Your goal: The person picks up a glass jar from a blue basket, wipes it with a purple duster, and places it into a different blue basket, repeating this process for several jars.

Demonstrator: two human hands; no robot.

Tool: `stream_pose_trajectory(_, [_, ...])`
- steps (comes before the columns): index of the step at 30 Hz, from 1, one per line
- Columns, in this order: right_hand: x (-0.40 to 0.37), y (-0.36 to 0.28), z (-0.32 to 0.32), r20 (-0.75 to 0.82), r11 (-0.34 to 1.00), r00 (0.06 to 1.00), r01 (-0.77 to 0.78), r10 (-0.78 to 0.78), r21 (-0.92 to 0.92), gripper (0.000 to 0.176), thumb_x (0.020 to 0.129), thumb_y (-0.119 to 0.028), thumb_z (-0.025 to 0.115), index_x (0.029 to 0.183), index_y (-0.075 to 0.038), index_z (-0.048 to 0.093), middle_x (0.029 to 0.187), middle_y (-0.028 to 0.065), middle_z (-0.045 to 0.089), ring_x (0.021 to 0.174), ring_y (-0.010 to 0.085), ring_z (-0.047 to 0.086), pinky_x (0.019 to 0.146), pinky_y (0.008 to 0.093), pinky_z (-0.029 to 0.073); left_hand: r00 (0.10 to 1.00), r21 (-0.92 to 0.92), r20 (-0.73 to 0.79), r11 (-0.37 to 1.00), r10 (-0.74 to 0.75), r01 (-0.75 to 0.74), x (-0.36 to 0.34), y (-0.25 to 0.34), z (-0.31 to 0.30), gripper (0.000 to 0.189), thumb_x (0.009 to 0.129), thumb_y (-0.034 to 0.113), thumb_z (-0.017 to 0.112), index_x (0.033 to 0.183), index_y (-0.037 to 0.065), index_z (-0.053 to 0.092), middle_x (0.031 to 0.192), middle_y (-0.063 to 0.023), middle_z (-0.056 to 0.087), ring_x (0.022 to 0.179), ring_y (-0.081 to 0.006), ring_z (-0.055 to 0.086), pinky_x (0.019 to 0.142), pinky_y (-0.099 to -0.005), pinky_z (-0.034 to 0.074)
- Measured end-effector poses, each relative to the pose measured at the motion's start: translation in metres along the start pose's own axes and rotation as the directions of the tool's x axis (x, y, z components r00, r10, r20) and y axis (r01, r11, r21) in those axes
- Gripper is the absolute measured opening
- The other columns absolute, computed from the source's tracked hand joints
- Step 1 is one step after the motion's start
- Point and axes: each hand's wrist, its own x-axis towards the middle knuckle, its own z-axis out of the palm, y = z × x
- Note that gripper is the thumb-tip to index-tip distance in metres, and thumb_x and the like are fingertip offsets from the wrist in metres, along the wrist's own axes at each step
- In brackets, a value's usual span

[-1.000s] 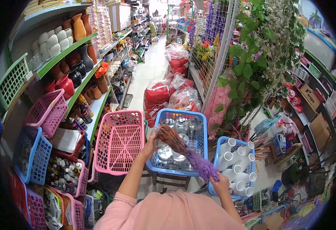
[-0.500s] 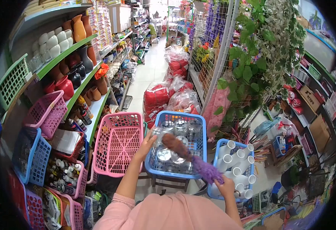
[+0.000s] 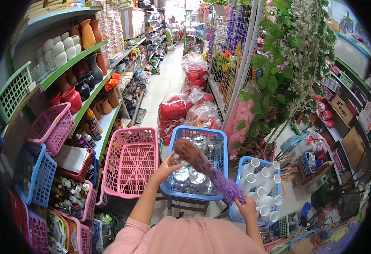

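My right hand (image 3: 246, 208) grips a feather duster (image 3: 227, 186) by its purple end. The duster's brown, fluffy end reaches up and left across a blue basket (image 3: 224, 163). My left hand (image 3: 167, 168) is at that basket's left side, fingers curled round a clear glass jar (image 3: 176, 158) that the duster partly hides. More clear glass jars (image 3: 195, 174) lie inside the blue basket, which rests on a dark stool. Left of it stands a pink basket (image 3: 131, 192).
At my right, a smaller blue basket (image 3: 240, 163) holds several white bottle-shaped vases (image 3: 262, 172). Red goods in clear plastic bags (image 3: 175, 109) stand in the aisle ahead. Shelves with pots (image 3: 71, 99) line the left; a wire rack with hanging leaves (image 3: 274, 80) is at right.
My left hand and the glass jar have come down a little toward me. The duster's brown end has swung slightly up and left, over the jar.
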Motion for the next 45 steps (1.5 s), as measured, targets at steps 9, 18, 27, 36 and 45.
stream_pose_trajectory(9, [0.002,0.006,0.008,0.028,0.999,0.999,-0.017,0.016,0.027,0.029,0.077,-0.033,0.071,0.094,-0.01,0.069,0.076,0.0152,0.067,0.07,0.0357,0.064,0.062,0.043,0.05,0.999,0.019,0.046,1.0,-0.026,0.025,0.0,-0.003,-0.006,0.088,0.078,0.008,0.072,0.148,0.008,0.019,0.137,-0.0135,0.045,0.128,-0.0229,0.042,0.104,-0.0354,0.036])
stream_pose_trajectory(18, [0.0,0.0,0.007,0.05,0.995,0.994,-0.094,0.092,0.033,0.033,0.079,-0.037,0.069,0.098,-0.01,0.068,0.077,0.0181,0.067,0.072,0.0384,0.064,0.063,0.0447,0.05,0.993,-0.076,0.113,0.997,-0.019,0.028,-0.013,0.006,0.0,0.099,0.072,0.017,0.073,0.151,0.012,0.014,0.154,-0.0131,0.018,0.139,-0.0272,0.027,0.107,-0.0395,0.03])
stream_pose_trajectory(27, [-0.008,-0.005,0.017,0.054,0.972,0.994,-0.107,0.098,0.208,0.03,0.08,-0.03,0.069,0.094,-0.004,0.069,0.081,0.0191,0.067,0.075,0.0377,0.064,0.065,0.0416,0.05,0.982,-0.693,0.121,0.72,0.146,-0.021,-0.029,0.0,0.006,0.068,0.083,0.024,0.061,0.142,0.008,0.031,0.135,-0.0177,0.046,0.125,-0.0327,0.047,0.107,-0.043,0.038])
stream_pose_trajectory(36, [-0.02,-0.009,0.034,0.099,0.978,0.991,-0.109,0.092,0.178,0.03,0.08,-0.029,0.069,0.095,-0.003,0.068,0.08,0.0191,0.067,0.072,0.0372,0.064,0.064,0.0401,0.05,0.988,-0.824,-0.03,0.557,0.149,-0.109,-0.011,-0.004,-0.008,0.055,0.086,0.025,0.061,0.133,0.004,0.042,0.132,-0.0168,0.049,0.126,-0.033,0.045,0.108,-0.0498,0.034])
stream_pose_trajectory(45, [-0.037,-0.007,0.032,0.046,0.986,0.996,-0.078,0.072,0.15,0.028,0.08,-0.029,0.069,0.095,-0.005,0.069,0.08,0.0173,0.067,0.071,0.0354,0.065,0.063,0.0396,0.051,0.989,-0.911,-0.088,0.391,0.122,-0.13,0.013,-0.024,0.003,0.055,0.085,0.026,0.068,0.133,0.018,0.042,0.131,-0.0147,0.045,0.125,-0.0309,0.045,0.104,-0.0484,0.039])
